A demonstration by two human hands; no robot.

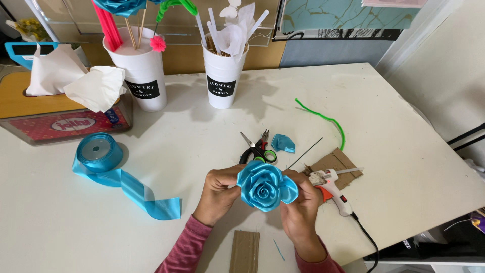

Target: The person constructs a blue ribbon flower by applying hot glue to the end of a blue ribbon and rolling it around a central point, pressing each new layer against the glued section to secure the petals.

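Blue ribbon rose (266,185) is gripped by left hand (220,193) and right hand (302,210), near table (404,151) front edge. Outer petals probably best pinched evenly. Glue gun (331,186) is left just beside.

Turquoise satin ribbon rose (264,186), fully formed, petals spiralling tight round centre, outer petals folded and glossy. Held face-up toward camera, just above white desk (394,121), near front edge. Gripped from both sides: left hand (218,194) pinching left petals, right hand (301,210) cupping right side, fingers (294,178) touching outer petal. Stem not visible beneath bloom.
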